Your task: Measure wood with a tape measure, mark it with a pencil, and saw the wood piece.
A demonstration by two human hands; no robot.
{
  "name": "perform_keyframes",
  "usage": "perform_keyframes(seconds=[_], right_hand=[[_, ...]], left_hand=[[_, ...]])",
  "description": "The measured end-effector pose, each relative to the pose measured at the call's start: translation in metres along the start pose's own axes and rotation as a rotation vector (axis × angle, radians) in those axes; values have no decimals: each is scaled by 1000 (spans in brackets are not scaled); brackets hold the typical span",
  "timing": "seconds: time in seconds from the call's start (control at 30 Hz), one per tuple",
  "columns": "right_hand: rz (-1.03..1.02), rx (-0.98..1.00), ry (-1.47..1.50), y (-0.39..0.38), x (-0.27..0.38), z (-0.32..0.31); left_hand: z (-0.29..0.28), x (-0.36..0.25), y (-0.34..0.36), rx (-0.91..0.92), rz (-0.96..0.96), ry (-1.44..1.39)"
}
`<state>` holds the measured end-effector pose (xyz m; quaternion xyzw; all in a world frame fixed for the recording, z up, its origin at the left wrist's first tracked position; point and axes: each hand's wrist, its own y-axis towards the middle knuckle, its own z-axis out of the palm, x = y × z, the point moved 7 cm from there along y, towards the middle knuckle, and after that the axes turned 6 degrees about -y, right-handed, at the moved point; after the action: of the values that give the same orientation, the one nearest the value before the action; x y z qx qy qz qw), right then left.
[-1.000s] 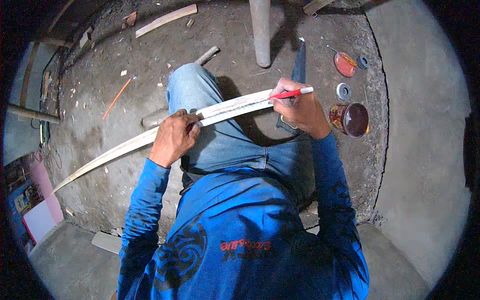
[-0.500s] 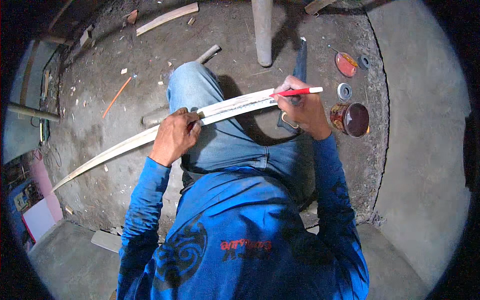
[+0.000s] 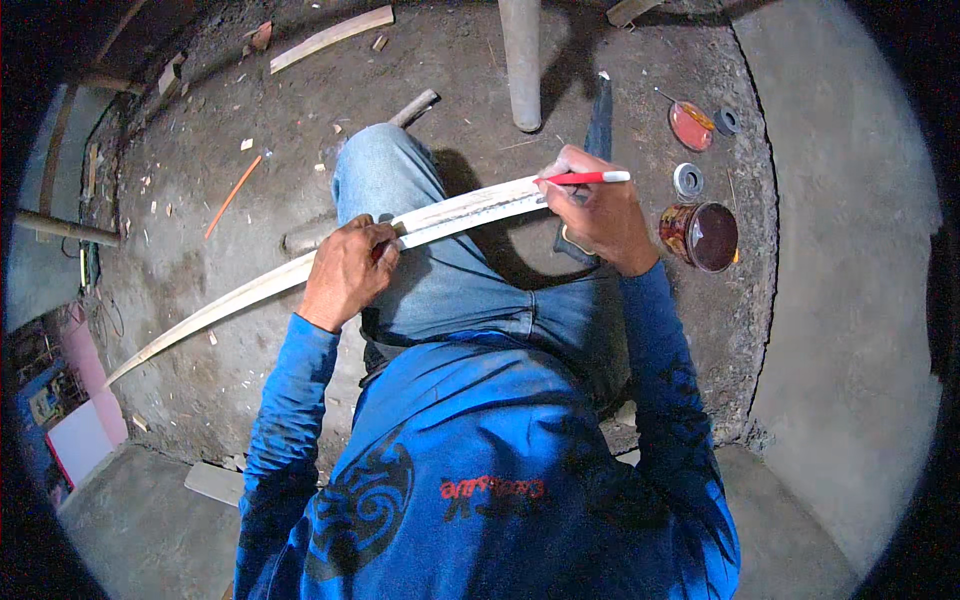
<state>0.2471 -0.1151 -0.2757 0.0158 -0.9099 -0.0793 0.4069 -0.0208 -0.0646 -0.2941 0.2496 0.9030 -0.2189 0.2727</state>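
A long, pale wooden strip point(image 3: 235, 300) lies slantwise over my raised knee, its thin far-left end near the floor's edge. My left hand point(image 3: 347, 272) is wrapped round the strip beside the knee, fingers closed. Dark marks run along the strip's right-hand part. My right hand point(image 3: 602, 220) pinches a red pen or pencil point(image 3: 592, 178) with a white end. Its tip, partly hidden by the fingers, is at the strip's right end, where this hand also rests. Below and behind the right hand lies a handsaw point(image 3: 600, 118), its handle partly covered.
Right of my hand stand a brown-red tub point(image 3: 702, 238), a grey tape roll point(image 3: 688, 180) and a reddish round object point(image 3: 690, 126). A post point(image 3: 521, 70) rises ahead. An orange strip point(image 3: 233, 195), a wooden slat point(image 3: 333, 39) and scattered chips lie on the earthen floor.
My right hand and the red pen or pencil have shifted slightly left along the strip's end. The left hand keeps its hold in the same place.
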Motion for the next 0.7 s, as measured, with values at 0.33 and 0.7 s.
perform_keyframes(seconds=[0.33, 0.7], right_hand=[[265, -43, 395, -13, -31, 7], [409, -400, 601, -60, -54, -22]], left_hand=[[-4, -5, -1, -38, 70, 2], [2, -45, -9, -59, 109, 21]])
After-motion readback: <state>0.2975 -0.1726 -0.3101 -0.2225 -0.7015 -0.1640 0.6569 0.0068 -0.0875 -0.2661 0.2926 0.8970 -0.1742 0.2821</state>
